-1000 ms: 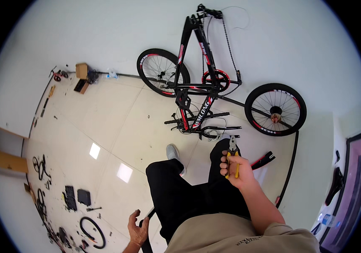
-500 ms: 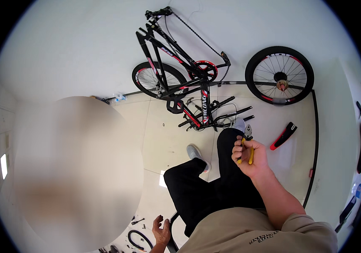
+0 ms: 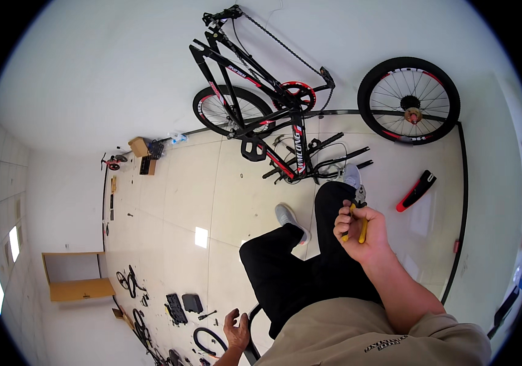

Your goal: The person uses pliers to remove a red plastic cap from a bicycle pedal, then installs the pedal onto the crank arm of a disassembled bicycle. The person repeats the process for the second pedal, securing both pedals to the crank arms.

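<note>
My right hand (image 3: 361, 230) is raised in front of me, closed around yellow-handled pliers (image 3: 358, 216) whose metal jaws point away toward the bike. An upside-down black and red bicycle frame (image 3: 273, 104) stands on the tiled floor ahead, its front wheel (image 3: 229, 111) fitted. A loose rear wheel (image 3: 408, 100) leans against the wall to the right. My left hand (image 3: 236, 330) hangs low at my side, resting on a dark curved bar (image 3: 252, 341); its fingers are partly curled. My black-trousered legs and grey shoes (image 3: 290, 218) stretch toward the bike.
A red and black part (image 3: 416, 190) lies on the floor at right. Small parts, a tyre (image 3: 207, 340) and black boxes (image 3: 183, 305) are spread on the floor at lower left. A cardboard box (image 3: 140, 146) sits by the far wall, another open one (image 3: 75, 283) at left.
The view has swung, so the bike and loose wheel now sit higher and more to the right. My right hand still grips the pliers; the left hand stays low.
</note>
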